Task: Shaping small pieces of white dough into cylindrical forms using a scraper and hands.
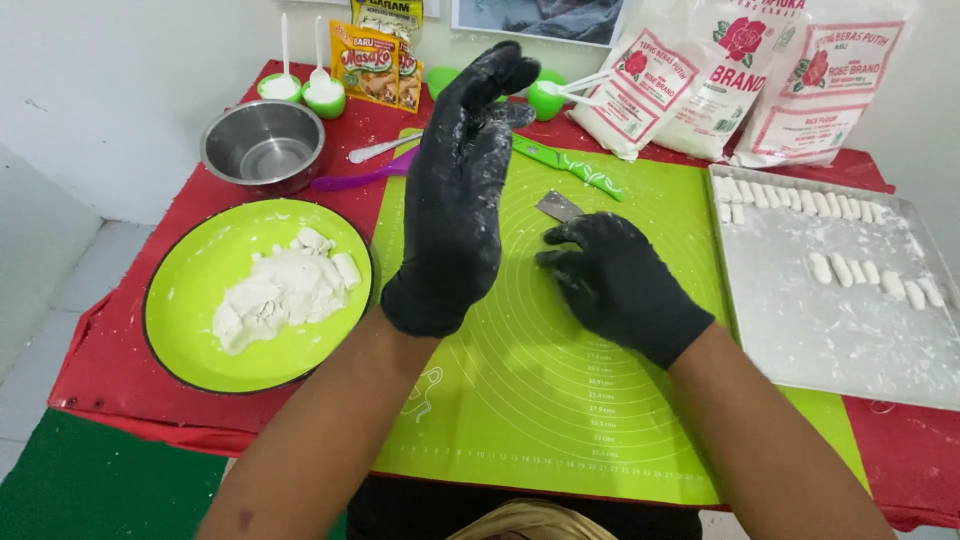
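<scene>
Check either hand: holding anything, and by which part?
Left hand is raised, open and empty. Right hand rests palm-down on the mat; whether anything is under its fingers cannot be told.

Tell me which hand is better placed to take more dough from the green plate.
Probably the left hand: raised and free, nearer the round green plate of white dough. The right hand rests on the green mat.

Mat [600, 400] centred on worktop [110, 350]. Plate [180, 330] with dough [280, 290] at 9 o'clock, bowl [263, 145] at 10. Tray [830, 340] of dough pieces [870, 272] at 3. Flour bags [740, 70] at 1. Knife [565, 165] and scraper [557, 207] on mat, 12 o'clock.
</scene>
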